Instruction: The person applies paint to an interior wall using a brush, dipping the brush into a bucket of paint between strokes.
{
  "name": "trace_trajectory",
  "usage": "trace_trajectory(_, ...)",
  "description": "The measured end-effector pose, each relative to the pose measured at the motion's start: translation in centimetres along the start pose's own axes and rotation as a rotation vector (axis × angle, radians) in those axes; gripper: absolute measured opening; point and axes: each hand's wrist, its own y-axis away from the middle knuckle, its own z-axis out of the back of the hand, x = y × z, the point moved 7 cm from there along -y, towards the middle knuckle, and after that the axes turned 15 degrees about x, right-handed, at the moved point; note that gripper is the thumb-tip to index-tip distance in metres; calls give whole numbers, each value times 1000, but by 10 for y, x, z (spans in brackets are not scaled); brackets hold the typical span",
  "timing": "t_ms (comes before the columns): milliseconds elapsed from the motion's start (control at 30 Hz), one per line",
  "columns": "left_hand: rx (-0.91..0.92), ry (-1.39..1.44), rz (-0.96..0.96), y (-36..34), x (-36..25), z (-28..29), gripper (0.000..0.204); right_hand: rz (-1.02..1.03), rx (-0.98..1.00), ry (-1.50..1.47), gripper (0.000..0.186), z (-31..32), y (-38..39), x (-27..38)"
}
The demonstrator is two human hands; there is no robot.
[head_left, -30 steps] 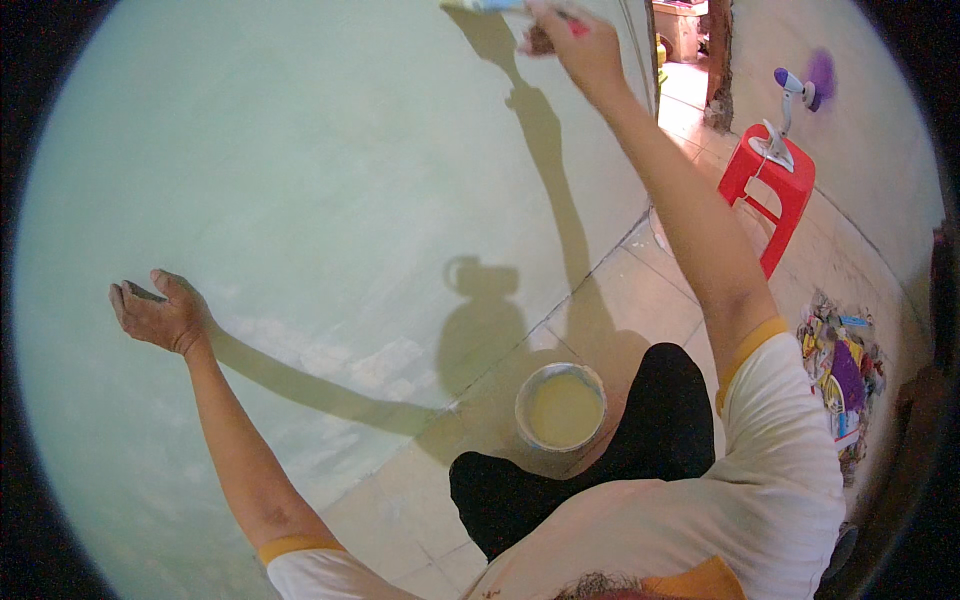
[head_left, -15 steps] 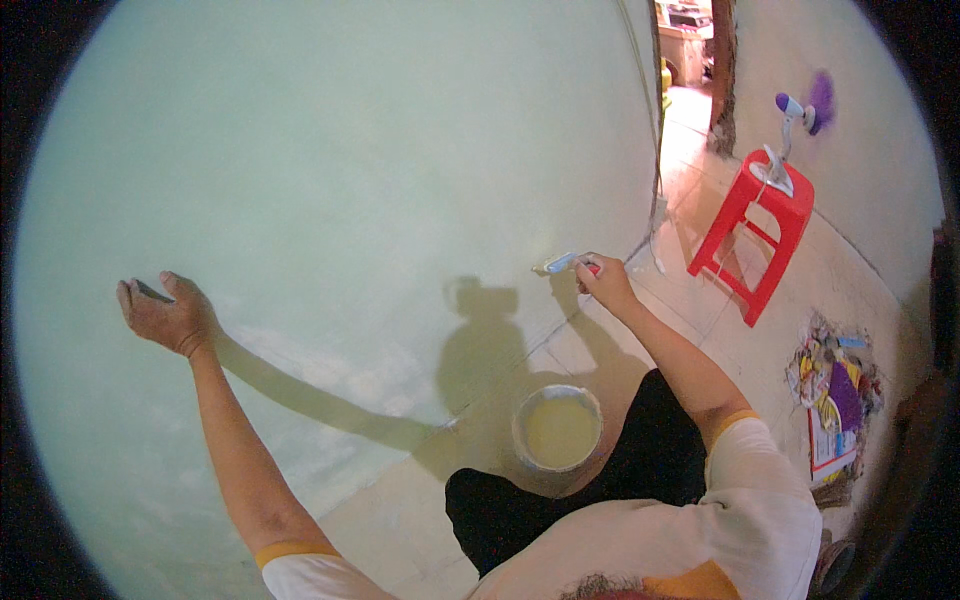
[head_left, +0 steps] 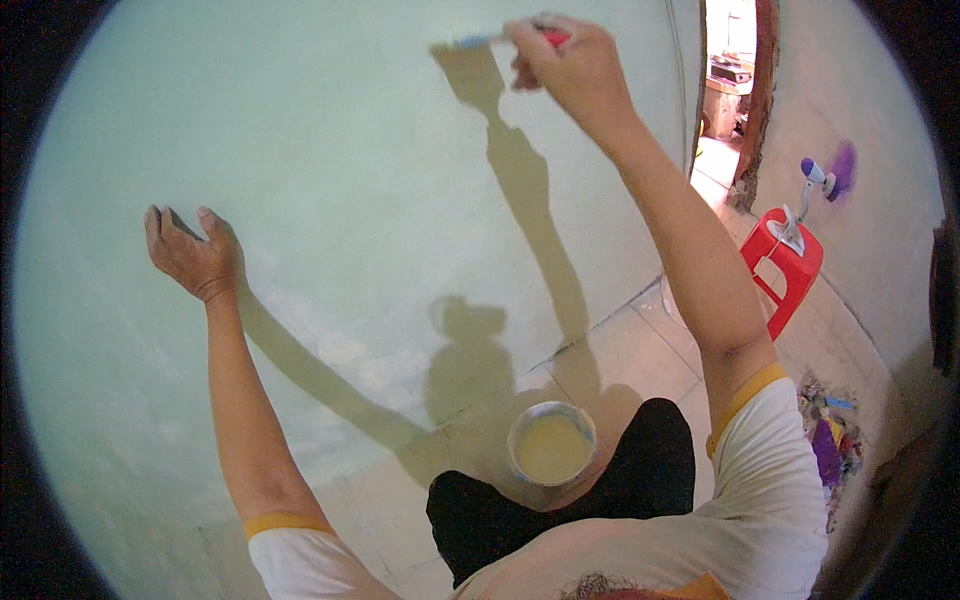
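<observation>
My left hand (head_left: 196,252) rests against the pale green wall (head_left: 330,170), thumb apart from its fingers and nothing in it. High on the same wall, my right hand (head_left: 572,68) is closed round the red handle of a paintbrush (head_left: 476,42). The brush points left, its blue-grey band and bristles close to the wall and a little blurred; whether the bristles touch cannot be told. Below, between my knees, a round white bucket (head_left: 514,452) stands on the floor with pale yellowish paint (head_left: 554,448) inside.
A red plastic stool (head_left: 797,262) bearing a small purple-and-white fan (head_left: 812,178) stands at the right, partly behind my right arm. A heap of litter (head_left: 828,445) lies lower right. A cable (head_left: 683,90) hangs along the wall beside a doorway (head_left: 722,130).
My right hand has lifted the paintbrush from low near the floor edge to high on the wall, also moving left. The left hand stays on the wall, appearing slightly higher as the view shifted.
</observation>
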Motion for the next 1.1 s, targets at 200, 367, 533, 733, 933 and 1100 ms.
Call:
trace_trajectory(200,3,-17,-6,1,2,-1,58,4,-41,60,37,-43,39,-20)
trace_trajectory(367,10,0,-4,0,8,0,61,-59,91,175,25,-103,178,-49)
trace_trajectory(533,57,-51,32,-1,8,-6,60,-443,342,-17,27,-126,278,-72)
trace_trajectory(733,3,-48,-9,3,11,-4,57,-540,712,72,36,-134,222,-90)
trace_trajectory(933,37,-107,1,2,4,-2,58,-392,638,345,47,-101,38,-65)
trace_trajectory(1100,15,-94,-14,1,6,0,58,-319,283,119,33,-27,-57,18)
